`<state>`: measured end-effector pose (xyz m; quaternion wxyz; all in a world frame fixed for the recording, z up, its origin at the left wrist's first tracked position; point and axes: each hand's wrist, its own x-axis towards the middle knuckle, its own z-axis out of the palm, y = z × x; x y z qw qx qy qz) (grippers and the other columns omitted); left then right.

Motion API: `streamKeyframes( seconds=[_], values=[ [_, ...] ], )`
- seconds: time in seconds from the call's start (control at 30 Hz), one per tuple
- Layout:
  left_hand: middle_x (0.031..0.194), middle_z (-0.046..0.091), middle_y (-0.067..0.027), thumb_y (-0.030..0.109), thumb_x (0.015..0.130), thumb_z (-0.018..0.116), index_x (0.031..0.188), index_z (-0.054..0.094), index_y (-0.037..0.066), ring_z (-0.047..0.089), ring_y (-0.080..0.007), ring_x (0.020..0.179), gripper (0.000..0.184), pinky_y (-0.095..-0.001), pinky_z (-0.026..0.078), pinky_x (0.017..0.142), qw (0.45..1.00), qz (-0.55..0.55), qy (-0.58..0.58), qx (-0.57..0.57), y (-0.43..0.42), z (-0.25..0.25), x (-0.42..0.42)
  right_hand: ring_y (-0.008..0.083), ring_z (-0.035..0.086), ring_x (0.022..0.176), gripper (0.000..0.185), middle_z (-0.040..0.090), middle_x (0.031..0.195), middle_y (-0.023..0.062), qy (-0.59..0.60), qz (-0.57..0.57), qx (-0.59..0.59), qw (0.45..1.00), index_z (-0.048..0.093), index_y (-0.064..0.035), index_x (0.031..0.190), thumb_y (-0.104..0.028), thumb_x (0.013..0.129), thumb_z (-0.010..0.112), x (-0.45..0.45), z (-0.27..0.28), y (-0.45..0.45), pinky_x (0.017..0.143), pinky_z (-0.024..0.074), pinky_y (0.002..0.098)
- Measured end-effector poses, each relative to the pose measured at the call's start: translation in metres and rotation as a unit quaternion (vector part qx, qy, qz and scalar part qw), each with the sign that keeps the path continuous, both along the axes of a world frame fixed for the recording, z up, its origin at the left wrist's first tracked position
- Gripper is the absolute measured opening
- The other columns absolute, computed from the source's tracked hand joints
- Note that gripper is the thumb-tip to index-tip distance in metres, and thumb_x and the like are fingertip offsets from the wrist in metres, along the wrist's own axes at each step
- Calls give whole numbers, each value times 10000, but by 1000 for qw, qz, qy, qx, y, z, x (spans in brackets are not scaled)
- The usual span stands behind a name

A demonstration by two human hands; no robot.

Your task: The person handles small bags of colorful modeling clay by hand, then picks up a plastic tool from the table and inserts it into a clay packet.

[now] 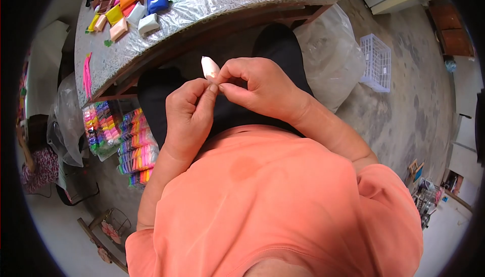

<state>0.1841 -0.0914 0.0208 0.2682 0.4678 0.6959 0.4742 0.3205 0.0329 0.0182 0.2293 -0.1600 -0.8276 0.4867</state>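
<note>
A small white packet (208, 66) points up from between my hands, above my lap. My left hand (189, 109) is closed, with thumb and forefinger pinched at the packet's lower end. Thumb and forefinger of my right hand (255, 84) pinch the same end from the other side, and the fingertips of both hands almost meet. The fingers hide the packet's lower end. On the table beyond lies a pile of small coloured packets (115, 13), among them white, blue, yellow, orange and pink ones.
A table (212, 11) with a patterned plastic cover stands before my knees. Pink strips (87, 77) hang at its left corner. Bundles of coloured packets (137, 148) lie below left. To the right are a clear plastic bag (331, 57) and a white crate (376, 63).
</note>
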Motion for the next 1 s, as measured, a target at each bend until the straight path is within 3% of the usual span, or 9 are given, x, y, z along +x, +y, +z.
streamKeyframes(
  seconds=[0.07,0.17,0.37,0.47,0.57,0.77,1.0],
  values=[
    [671,598,-112,28,850,618,835,635,-18,534,-162,531,51,-289,415,507,997,3,61,36,2,2,2,284,640,715,104,652,776,100,-1,-20,19,1000,636,-59,862,-133,788,639,-1,-1,-2,629,508,359],
    [616,532,-39,27,858,627,799,615,-21,444,-71,559,77,-244,372,503,992,13,118,37,3,8,6,291,632,695,103,639,759,99,11,-32,29,999,625,-58,840,-138,779,646,-4,-5,-5,612,505,362],
    [587,510,-74,32,832,633,723,573,-16,420,-84,522,133,-259,357,477,983,16,183,30,6,5,4,304,621,651,103,627,731,117,11,-50,7,999,606,-50,807,-134,772,653,-6,-6,-8,580,498,370],
    [562,480,-75,40,828,632,696,559,-13,401,-82,509,160,-264,340,465,984,18,178,19,6,6,3,152,573,595,80,602,708,79,-12,-44,1,999,605,-29,858,-52,795,648,-5,-8,-8,546,460,280],
    [598,520,-152,52,789,634,658,517,-4,491,-275,490,184,-344,390,477,987,28,156,-2,8,8,6,142,557,582,81,595,696,80,-9,-46,0,999,606,-31,861,-54,795,648,-4,-10,-9,538,453,278],
    [558,516,-126,54,797,638,648,527,-8,449,-183,451,196,-314,368,455,991,43,123,-3,7,5,6,110,520,568,82,565,643,54,-59,-69,-10,996,602,-24,810,-82,814,660,-4,-5,-3,520,425,265],
    [557,490,-31,51,827,620,689,568,-19,398,-55,527,162,-256,328,466,999,22,27,-12,5,4,-1,97,519,580,129,573,641,41,-15,-24,-122,992,580,-19,769,-102,831,658,-8,-3,-1,542,429,257]
  ],
)
